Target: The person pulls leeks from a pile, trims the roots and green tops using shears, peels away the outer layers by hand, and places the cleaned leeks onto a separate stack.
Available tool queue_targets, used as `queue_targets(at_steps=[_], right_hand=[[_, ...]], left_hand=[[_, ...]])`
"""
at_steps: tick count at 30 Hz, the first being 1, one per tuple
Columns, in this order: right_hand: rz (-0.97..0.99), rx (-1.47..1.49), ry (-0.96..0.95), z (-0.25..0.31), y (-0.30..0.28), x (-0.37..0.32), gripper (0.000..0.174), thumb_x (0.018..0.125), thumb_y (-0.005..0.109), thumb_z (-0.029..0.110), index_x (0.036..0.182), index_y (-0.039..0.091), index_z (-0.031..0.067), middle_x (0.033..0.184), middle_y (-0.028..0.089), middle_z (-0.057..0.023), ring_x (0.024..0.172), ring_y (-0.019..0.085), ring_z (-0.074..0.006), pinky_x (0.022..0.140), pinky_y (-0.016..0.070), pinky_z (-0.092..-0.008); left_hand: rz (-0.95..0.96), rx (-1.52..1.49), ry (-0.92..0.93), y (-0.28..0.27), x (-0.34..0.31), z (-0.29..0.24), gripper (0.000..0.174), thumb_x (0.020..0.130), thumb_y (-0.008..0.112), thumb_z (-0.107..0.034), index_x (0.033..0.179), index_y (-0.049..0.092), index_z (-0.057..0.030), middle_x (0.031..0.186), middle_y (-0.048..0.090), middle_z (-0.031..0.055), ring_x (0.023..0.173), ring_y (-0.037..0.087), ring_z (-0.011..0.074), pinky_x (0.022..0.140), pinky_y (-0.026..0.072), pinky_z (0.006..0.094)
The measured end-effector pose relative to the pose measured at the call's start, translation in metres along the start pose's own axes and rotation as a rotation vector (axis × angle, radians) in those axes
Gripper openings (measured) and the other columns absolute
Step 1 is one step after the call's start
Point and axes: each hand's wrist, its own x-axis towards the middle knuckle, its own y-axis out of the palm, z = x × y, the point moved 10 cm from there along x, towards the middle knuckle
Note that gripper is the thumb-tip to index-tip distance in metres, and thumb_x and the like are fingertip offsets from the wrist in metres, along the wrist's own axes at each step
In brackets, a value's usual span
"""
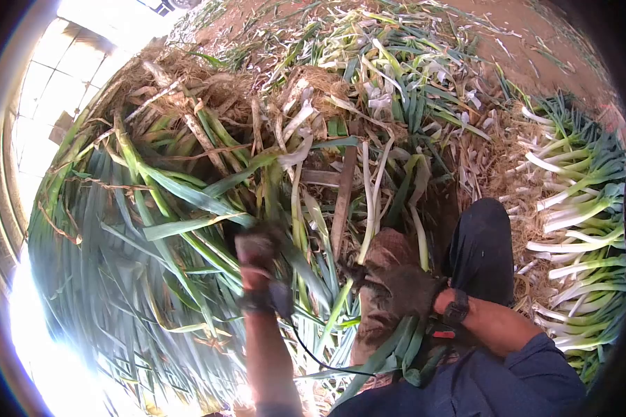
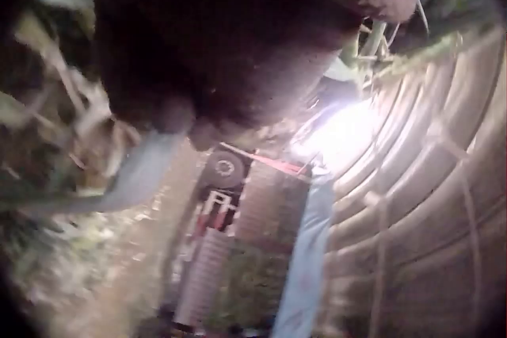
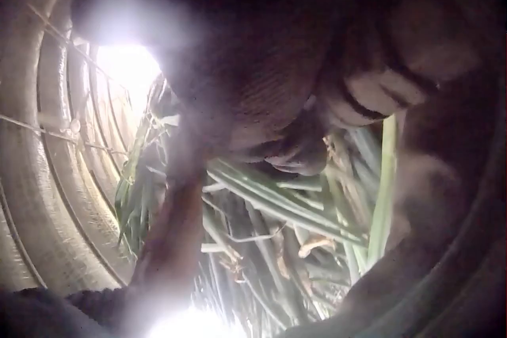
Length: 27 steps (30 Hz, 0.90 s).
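Note:
My gloved left hand, blurred, is over the left heap of leeks. Its fingers are curled, and a broad leek leaf comes out from under them in the left wrist view. On my right knee rests my gloved right hand, fingers curled. A leek with a slim white stalk runs down to its thumb, and a green leaf extends from the fingers in the right wrist view. More green leaves lie below that hand, over my lap.
Leeks lie in a tidy row at the right, white ends inward. Trimmings are piled ahead on brown ground. A wooden slat stands among the stalks. A thin black cable runs from my left wrist.

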Motion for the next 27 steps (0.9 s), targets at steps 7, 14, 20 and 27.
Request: queue_targets(at_steps=[7,14,20,27], right_hand=[[-0.258,-0.026,0.199,-0.025,0.024,0.023,0.073,0.093,0.061,0.043,0.149,0.034,0.0039,0.089,0.067,-0.0253,0.082,0.066,-0.0432,0.072,0.0512,-0.0526],[-0.063,0.09,0.098,-0.02,0.038,0.052,0.068,0.094,0.059,0.04,0.149,0.034,0.0099,0.092,0.068,-0.0249,0.086,0.066,-0.0442,0.075,0.0516,-0.0549],[-0.353,0.035,0.186,-0.051,-0.048,0.123,0.051,0.088,0.061,0.04,0.127,0.054,0.0067,0.097,0.07,-0.0229,0.09,0.069,-0.0404,0.079,0.0545,-0.0522],[-0.338,0.039,0.139,-0.045,-0.038,0.085,0.065,0.085,0.07,0.036,0.139,0.047,0.0092,0.089,0.069,-0.0233,0.083,0.067,-0.0448,0.074,0.0531,-0.053]], left_hand=[[-0.391,-0.82,-0.404,-0.018,0.078,-0.071,0.054,0.098,0.062,-0.039,0.141,0.047,-0.0105,0.132,0.055,0.0146,0.112,0.059,0.0274,0.091,0.0513,0.0412],[-0.211,0.607,-0.53,0.025,-0.112,0.054,0.024,0.087,0.069,-0.025,0.099,0.07,-0.0044,0.086,0.069,0.0148,0.073,0.067,0.0296,0.067,0.0532,0.042],[-0.205,0.782,-0.59,0.051,-0.148,0.026,0.039,0.088,0.066,-0.035,0.116,0.065,-0.0082,0.105,0.07,0.0223,0.098,0.066,0.0409,0.084,0.0518,0.05],[0.018,0.857,-0.867,0.058,-0.151,0.048,0.044,0.091,0.063,-0.045,0.116,0.063,-0.0087,0.094,0.071,0.0224,0.084,0.068,0.0441,0.071,0.0533,0.0534]])
